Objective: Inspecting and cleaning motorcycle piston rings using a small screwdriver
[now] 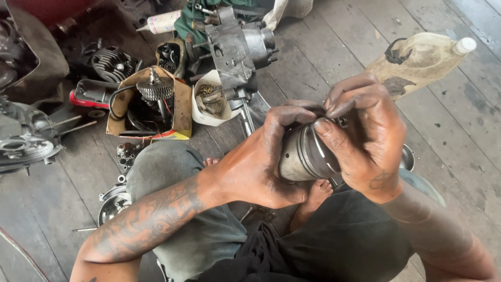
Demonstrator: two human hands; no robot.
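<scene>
A grey metal piston (pixel 305 154) with ring grooves sits between both hands, held above my lap. My left hand (pixel 261 162) wraps around its lower body from the left. My right hand (pixel 365 130) closes over its top end, thumb and fingertips pressing at the grooved rim. Both hands are dark with grease. The piston's far end is hidden under my right fingers.
An engine crankcase (pixel 235 47) stands on the wooden floor ahead. Left of it are a cardboard box with a gear (pixel 154 91), a white cup of small parts (pixel 209 99), a finned cylinder (pixel 112 62) and an engine cover (pixel 23 146). A dirty plastic jug (pixel 417 60) lies at right.
</scene>
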